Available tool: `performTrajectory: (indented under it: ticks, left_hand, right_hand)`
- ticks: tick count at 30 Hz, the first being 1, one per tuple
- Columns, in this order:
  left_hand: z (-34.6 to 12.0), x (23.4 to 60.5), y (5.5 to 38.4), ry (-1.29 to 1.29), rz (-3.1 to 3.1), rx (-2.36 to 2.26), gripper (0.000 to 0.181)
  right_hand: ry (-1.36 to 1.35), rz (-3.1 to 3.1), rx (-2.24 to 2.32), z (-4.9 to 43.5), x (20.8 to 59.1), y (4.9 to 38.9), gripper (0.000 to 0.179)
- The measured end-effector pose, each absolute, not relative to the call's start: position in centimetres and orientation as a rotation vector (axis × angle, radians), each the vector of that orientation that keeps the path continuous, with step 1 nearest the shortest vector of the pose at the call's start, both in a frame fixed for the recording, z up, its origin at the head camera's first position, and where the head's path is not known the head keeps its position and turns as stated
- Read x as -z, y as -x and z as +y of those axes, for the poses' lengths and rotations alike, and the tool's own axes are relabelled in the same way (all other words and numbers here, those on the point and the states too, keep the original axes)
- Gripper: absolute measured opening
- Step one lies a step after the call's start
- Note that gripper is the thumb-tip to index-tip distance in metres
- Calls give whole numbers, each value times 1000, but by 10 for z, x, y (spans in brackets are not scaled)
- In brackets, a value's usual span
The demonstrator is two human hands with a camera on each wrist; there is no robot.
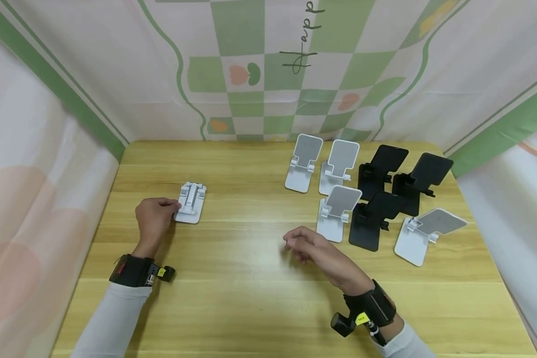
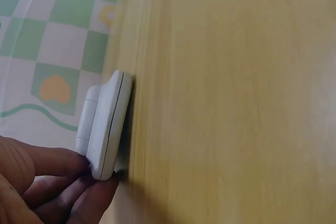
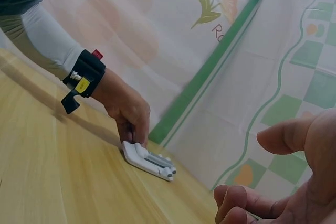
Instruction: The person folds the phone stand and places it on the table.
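Observation:
At the left of the table, a folded white phone stand (image 1: 191, 203) lies with its hinged arm on top. My left hand (image 1: 154, 219) pinches its left edge between thumb and fingers. Seen edge-on in the left wrist view, the same white phone stand (image 2: 109, 124) is slightly raised at one side, with fingertips under it. My right hand (image 1: 313, 251) is above the middle right of the table, holding nothing, its fingers loosely bent. Closest to it is an unfolded white phone stand (image 1: 329, 226). In the right wrist view the thumb and fingers of the right hand (image 3: 299, 177) stand apart.
Unfolded stands group at the table's right: white ones at the back (image 1: 298, 178) and front right (image 1: 410, 251), and three black ones, including a black stand (image 1: 364, 233) beside the near white one. A patterned curtain (image 1: 241, 40) borders the wooden table (image 1: 232, 293) behind and at both sides.

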State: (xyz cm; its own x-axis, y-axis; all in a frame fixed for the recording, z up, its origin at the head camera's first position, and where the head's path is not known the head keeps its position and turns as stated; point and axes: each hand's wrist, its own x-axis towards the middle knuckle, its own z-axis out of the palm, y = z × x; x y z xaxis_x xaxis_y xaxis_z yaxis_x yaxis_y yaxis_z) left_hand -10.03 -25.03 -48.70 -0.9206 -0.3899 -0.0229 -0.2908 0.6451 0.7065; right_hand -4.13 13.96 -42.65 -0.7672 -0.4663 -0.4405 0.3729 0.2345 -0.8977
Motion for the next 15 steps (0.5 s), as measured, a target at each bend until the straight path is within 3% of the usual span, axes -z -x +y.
performTrajectory:
  ticks: [10,15]
  left_hand:
    - [-252,489,102,-538,-2702,1140,15]
    - [-251,479,96,-491,-2563,1130,17]
  right_hand:
    - [88,1893,1632,142,423,42,47]
    - [210,2339,1532,157,407,51,38]
